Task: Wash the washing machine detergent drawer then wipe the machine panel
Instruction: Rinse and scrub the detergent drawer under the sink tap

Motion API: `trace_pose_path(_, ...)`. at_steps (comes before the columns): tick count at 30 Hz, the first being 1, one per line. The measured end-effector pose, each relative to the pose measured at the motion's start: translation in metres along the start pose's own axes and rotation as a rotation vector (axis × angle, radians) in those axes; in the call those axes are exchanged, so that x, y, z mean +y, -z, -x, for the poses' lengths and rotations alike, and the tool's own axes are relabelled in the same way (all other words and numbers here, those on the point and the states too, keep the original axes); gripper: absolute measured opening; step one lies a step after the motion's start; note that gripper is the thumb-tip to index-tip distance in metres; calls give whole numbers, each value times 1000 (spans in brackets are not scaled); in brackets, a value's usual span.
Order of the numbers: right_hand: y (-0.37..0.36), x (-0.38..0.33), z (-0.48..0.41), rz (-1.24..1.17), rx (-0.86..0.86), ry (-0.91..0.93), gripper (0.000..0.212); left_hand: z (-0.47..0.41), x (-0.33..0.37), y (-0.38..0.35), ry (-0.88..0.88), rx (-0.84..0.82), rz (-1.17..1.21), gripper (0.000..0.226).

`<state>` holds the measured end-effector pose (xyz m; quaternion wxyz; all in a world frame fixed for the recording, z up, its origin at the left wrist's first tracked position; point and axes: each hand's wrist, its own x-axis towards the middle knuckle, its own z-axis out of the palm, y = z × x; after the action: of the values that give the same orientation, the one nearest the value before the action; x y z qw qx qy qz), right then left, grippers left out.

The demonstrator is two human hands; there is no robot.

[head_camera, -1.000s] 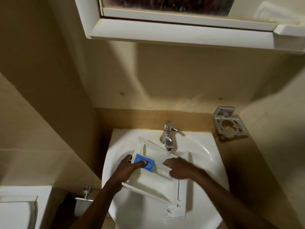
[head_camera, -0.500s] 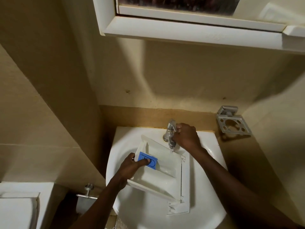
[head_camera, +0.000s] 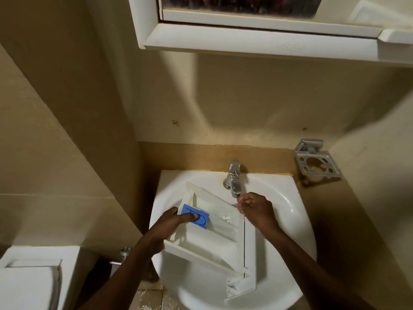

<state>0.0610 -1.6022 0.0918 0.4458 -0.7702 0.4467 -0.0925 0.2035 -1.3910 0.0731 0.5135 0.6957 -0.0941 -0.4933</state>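
Rinse only starting at lower centre: my left hand [head_camera: 169, 222] fingers grip the white plastic detergent drawer [head_camera: 207, 245], my right hand [head_camera: 257, 209] fingers curl under the chrome tap [head_camera: 233, 177], their hold unclear; panel unwiped.

Only the person's two arms show, one at the near left and one at the near right. The left forearm [head_camera: 134, 260] and the right forearm [head_camera: 301, 262] are bare along all the length in view, the skin uncovered from the picture's near edge to the wrists. The left hand [head_camera: 172, 222] and the right hand [head_camera: 257, 209] are bare too. The light is dim, so fine detail on the skin is hard to make out. Small wet glints show on the right hand's fingers [head_camera: 242, 205], on their far side.
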Motion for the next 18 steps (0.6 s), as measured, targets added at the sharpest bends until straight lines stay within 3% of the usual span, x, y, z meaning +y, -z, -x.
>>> trace_pose_path(3,2,2,3,125,-126,97,31,7,2,1,-25,1,-15,59)
trace_pose_path(9,-9,-8,5,479,-545,294,44,19,10,-7,-87,12,-7,49)
trace_pose_path(15,-11,-10,0,566,-646,228,45,22,8,-9,-176,124,-50,39)
trace_pose_path(18,-4,3,18,504,-516,286,38,21,2,-5,-200,144,-65,49)
